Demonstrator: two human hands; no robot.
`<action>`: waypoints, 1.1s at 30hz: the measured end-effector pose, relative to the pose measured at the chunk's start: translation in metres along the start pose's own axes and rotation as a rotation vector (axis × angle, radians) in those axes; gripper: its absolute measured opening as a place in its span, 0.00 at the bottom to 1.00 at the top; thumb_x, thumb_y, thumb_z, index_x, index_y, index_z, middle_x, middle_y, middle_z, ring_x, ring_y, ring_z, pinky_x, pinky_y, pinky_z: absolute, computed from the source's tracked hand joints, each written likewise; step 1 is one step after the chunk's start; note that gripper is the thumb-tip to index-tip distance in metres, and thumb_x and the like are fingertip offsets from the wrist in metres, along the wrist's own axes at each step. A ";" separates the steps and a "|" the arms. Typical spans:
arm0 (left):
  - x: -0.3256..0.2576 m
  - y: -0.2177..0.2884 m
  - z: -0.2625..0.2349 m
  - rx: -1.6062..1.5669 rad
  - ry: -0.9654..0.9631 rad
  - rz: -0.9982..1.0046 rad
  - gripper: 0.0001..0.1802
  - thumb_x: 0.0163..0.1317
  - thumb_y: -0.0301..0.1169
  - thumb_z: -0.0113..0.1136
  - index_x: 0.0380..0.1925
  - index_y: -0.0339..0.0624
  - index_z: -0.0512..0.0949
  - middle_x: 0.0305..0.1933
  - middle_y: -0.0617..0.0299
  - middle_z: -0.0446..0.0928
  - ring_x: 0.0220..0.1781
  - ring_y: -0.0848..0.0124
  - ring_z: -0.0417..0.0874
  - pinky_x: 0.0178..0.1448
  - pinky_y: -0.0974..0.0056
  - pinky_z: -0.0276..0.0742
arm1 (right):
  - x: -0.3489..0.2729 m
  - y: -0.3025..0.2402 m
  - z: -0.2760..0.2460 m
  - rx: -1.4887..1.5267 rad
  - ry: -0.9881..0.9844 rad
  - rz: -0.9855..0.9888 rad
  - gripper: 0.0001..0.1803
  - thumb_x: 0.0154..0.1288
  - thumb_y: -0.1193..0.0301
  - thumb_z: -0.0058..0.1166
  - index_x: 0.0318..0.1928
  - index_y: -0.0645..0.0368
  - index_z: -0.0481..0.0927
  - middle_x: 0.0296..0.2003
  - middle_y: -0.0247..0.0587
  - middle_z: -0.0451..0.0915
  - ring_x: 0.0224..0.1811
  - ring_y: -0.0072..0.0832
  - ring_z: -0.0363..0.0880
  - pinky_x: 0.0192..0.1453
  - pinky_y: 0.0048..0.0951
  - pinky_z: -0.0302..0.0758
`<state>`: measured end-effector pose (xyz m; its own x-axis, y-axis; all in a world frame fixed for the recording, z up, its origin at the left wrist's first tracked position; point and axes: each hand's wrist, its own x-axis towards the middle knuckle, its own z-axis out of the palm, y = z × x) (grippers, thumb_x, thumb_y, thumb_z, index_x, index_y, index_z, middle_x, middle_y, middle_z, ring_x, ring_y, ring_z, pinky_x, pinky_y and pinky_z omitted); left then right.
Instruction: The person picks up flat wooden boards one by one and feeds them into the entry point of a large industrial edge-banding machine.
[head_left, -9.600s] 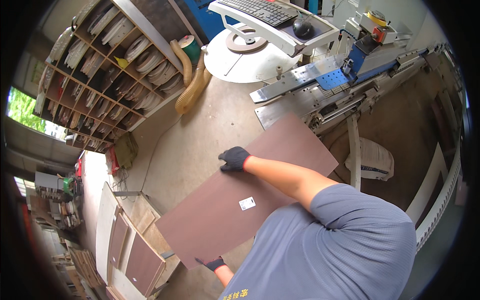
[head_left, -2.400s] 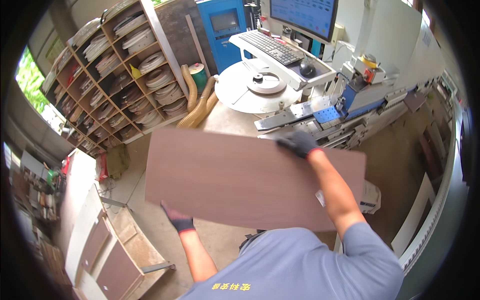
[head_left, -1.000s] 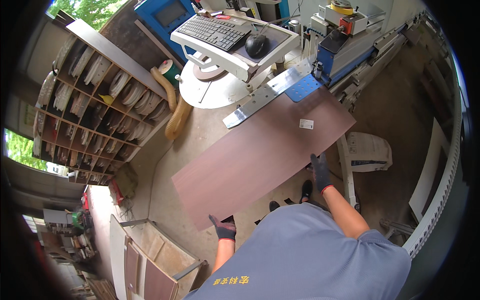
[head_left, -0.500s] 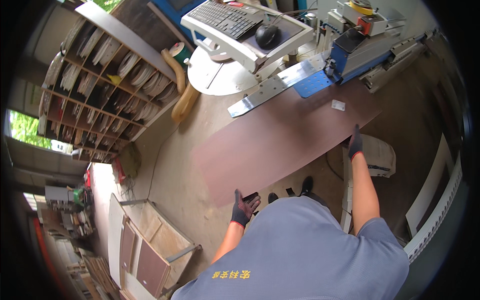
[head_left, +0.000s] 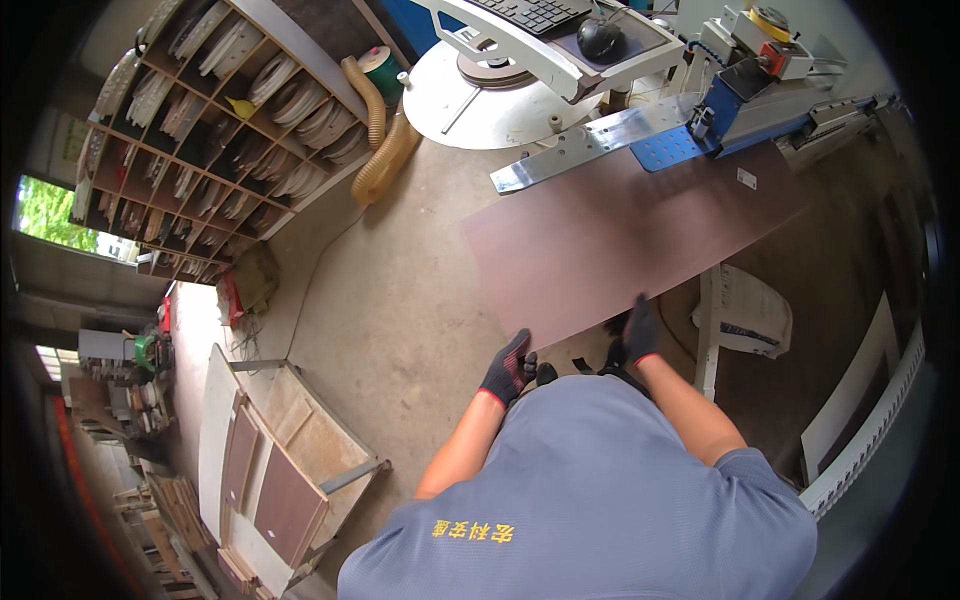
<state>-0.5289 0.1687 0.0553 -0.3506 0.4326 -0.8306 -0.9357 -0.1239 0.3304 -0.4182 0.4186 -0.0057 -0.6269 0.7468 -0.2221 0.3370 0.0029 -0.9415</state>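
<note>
A long reddish-brown board [head_left: 590, 250] lies level in front of me, with its far right part beneath the machine's metal rail [head_left: 590, 143] and blue perforated plate [head_left: 670, 150]. My left hand [head_left: 508, 370], in a dark glove with red trim, grips the board's near left corner, thumb at the edge. Farther right along the near edge, my right hand [head_left: 638, 330] in a matching glove holds the board with its thumb on top and its fingers mostly hidden below. A small white label [head_left: 747, 179] sits on the board's right end.
A keyboard [head_left: 530, 12] and mouse [head_left: 600, 38] rest on a stand above a round white table [head_left: 430, 100]. Left stands a pigeonhole rack [head_left: 215, 120] of edging coils, with a ribbed hose [head_left: 385, 170] beside it. A board cart [head_left: 290, 460] is lower left; a white sack [head_left: 755, 312] lies right.
The board has shifted rightward in under the machine. My right hand has come left along the near edge, closer to my left hand, which has moved right with the corner.
</note>
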 end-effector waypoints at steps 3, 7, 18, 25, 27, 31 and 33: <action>0.012 0.009 0.027 0.160 -0.112 -0.130 0.14 0.60 0.50 0.58 0.30 0.57 0.69 0.16 0.71 0.66 0.14 0.78 0.62 0.18 0.73 0.60 | -0.042 -0.058 0.033 0.181 -0.685 0.460 0.21 0.72 0.56 0.36 0.42 0.63 0.73 0.34 0.46 0.80 0.38 0.29 0.80 0.44 0.33 0.75; 0.028 0.008 0.057 0.301 -0.271 -0.197 0.14 0.59 0.51 0.58 0.25 0.59 0.70 0.17 0.74 0.67 0.14 0.80 0.63 0.18 0.75 0.57 | -0.045 -0.075 0.040 -0.193 -0.870 0.169 0.20 0.70 0.57 0.39 0.43 0.62 0.74 0.36 0.45 0.80 0.38 0.28 0.79 0.41 0.30 0.74; 0.086 -0.021 0.127 0.662 -0.403 -0.173 0.21 0.53 0.39 0.67 0.13 0.61 0.62 0.11 0.77 0.54 0.11 0.80 0.51 0.18 0.70 0.45 | -0.179 0.036 -0.084 0.426 0.043 0.605 0.32 0.62 0.40 0.43 0.44 0.58 0.75 0.34 0.38 0.79 0.32 0.25 0.78 0.37 0.27 0.74; 0.113 -0.040 0.187 0.660 -0.467 -0.155 0.11 0.54 0.45 0.65 0.25 0.56 0.75 0.15 0.77 0.62 0.15 0.79 0.60 0.19 0.70 0.53 | -0.303 0.075 -0.083 0.507 0.318 0.680 0.35 0.61 0.38 0.43 0.44 0.61 0.75 0.31 0.40 0.80 0.28 0.25 0.78 0.35 0.26 0.75; 0.110 -0.052 0.206 0.632 -0.492 -0.060 0.10 0.55 0.44 0.64 0.25 0.55 0.75 0.16 0.76 0.66 0.16 0.78 0.64 0.20 0.69 0.56 | -0.323 0.072 -0.075 0.509 0.367 0.651 0.35 0.63 0.40 0.42 0.44 0.62 0.76 0.31 0.40 0.80 0.28 0.25 0.79 0.35 0.25 0.75; 0.135 -0.057 0.226 0.656 -0.501 -0.113 0.10 0.57 0.41 0.63 0.23 0.54 0.73 0.17 0.75 0.69 0.19 0.76 0.69 0.23 0.68 0.63 | -0.349 0.052 -0.078 0.476 0.441 0.561 0.31 0.66 0.44 0.42 0.44 0.63 0.77 0.33 0.40 0.81 0.32 0.24 0.79 0.38 0.25 0.76; 0.162 -0.057 0.231 0.470 -0.509 -0.209 0.11 0.57 0.40 0.63 0.21 0.55 0.72 0.16 0.75 0.68 0.20 0.76 0.69 0.25 0.68 0.64 | -0.360 0.054 -0.092 0.427 0.495 0.428 0.29 0.67 0.46 0.42 0.44 0.62 0.77 0.33 0.39 0.81 0.32 0.24 0.79 0.38 0.25 0.76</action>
<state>-0.5233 0.4515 0.0056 0.0029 0.7816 -0.6237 -0.8247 0.3546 0.4405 -0.1098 0.2107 0.0463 -0.0832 0.8354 -0.5433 0.1159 -0.5334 -0.8379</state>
